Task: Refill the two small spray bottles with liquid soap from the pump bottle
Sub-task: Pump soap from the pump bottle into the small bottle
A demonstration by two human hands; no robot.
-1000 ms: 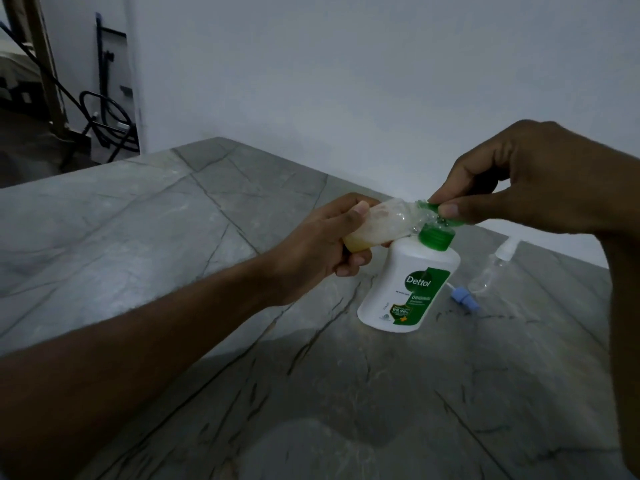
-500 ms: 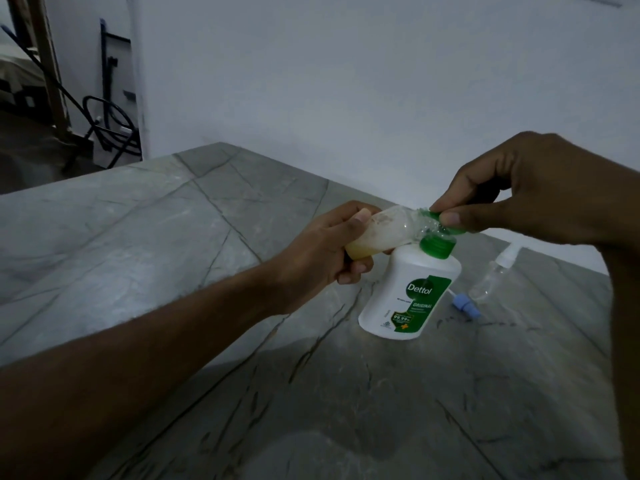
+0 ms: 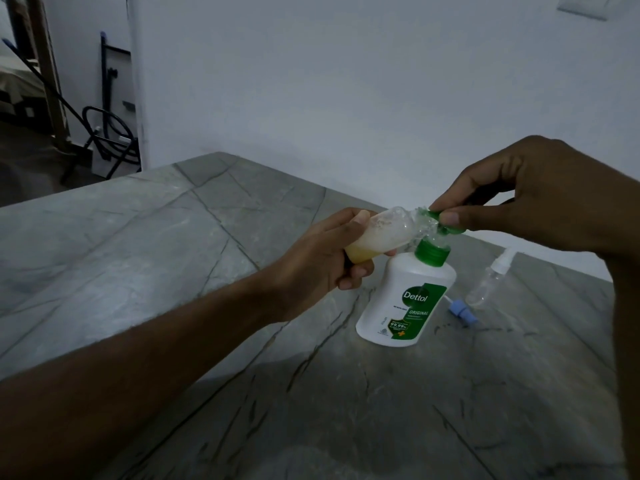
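**Soap at the nozzle, spill risk at the neck**

At the left edge, beyond the grey stone table [image 3: 145, 258], a dark doorway showed a black metal frame [image 3: 107, 133] on the floor. Nearer the middle, the left hand [image 3: 322, 261] had its fingers and thumb curled round a small clear spray bottle [image 3: 381, 233], held nearly on its side with its open neck toward the pump. Yellowish soap lay pooled in the lower part of it; bubbles clung near the neck.

Just right of it stood the white pump bottle [image 3: 408, 299], upright on the table, its green collar directly beneath the small bottle's mouth. The right hand [image 3: 533, 199] pinched the green pump head [image 3: 446, 221] between thumb and fingertips, the spout meeting the small bottle's neck.

Further right, the second spray bottle [image 3: 491, 278] stood capped and looked empty, with a blue sprayer cap [image 3: 462, 311] lying on the table between it and the pump bottle.

The likely failure lay at that narrow neck: if the spout slipped off it during a press, soap would run down the pump bottle and onto the stone. Tilted this far, the small bottle could also spill back out as it filled. A hard one-sided press might tip the pump bottle, since neither hand steadied its body.
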